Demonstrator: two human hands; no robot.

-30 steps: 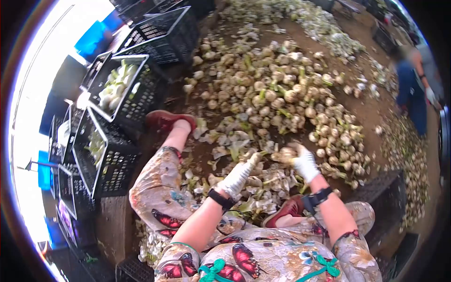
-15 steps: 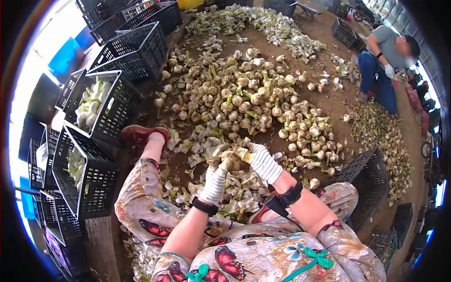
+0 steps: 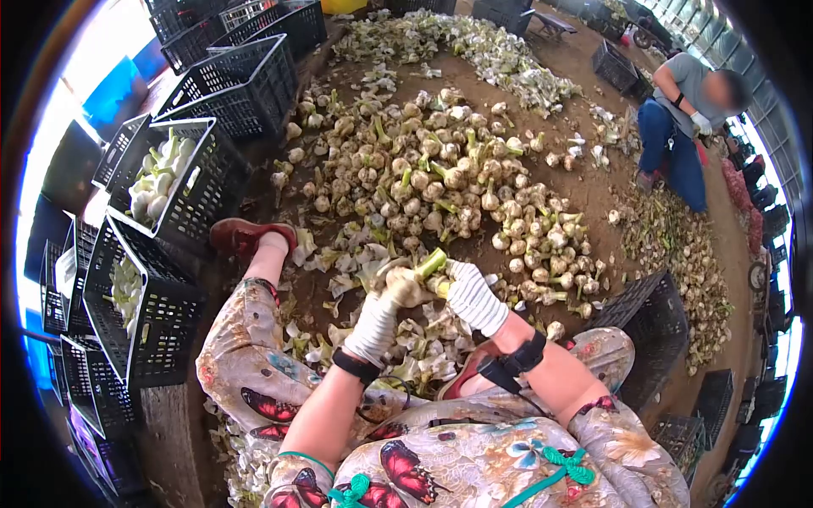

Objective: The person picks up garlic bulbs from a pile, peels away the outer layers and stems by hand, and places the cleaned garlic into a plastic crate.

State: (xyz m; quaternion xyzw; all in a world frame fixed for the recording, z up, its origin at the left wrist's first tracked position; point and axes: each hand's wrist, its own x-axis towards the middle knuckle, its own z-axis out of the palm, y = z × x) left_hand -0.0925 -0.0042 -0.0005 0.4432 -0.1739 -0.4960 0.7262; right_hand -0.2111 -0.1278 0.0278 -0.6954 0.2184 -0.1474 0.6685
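My left hand [image 3: 385, 309], in a striped white glove dirty at the fingers, is closed around a garlic bulb. Most of the bulb is hidden by the fingers; its pale green stem [image 3: 432, 262] points up and to the right. Close against that stem is my right hand [image 3: 474, 298], also gloved, with its fingers curled in. Something small and yellow [image 3: 442, 289] shows at its fingertips, too small to name. Below both hands lie loose garlic skins [image 3: 423, 347]. Just beyond them spreads a large heap of garlic bulbs [image 3: 406, 169] with short stems.
Black crates stand along the left; one crate [image 3: 207, 169] holds peeled white garlic [image 3: 161, 182]. Another black crate [image 3: 648, 326] is tilted by my right knee. A person [image 3: 686, 118] in gloves crouches at the right beside more garlic [image 3: 686, 262]. Skins [image 3: 474, 51] cover the far ground.
The garlic has turned in my left hand, and its green stem now shows between my hands. My right hand has shifted slightly along it. The whole view has moved a little.
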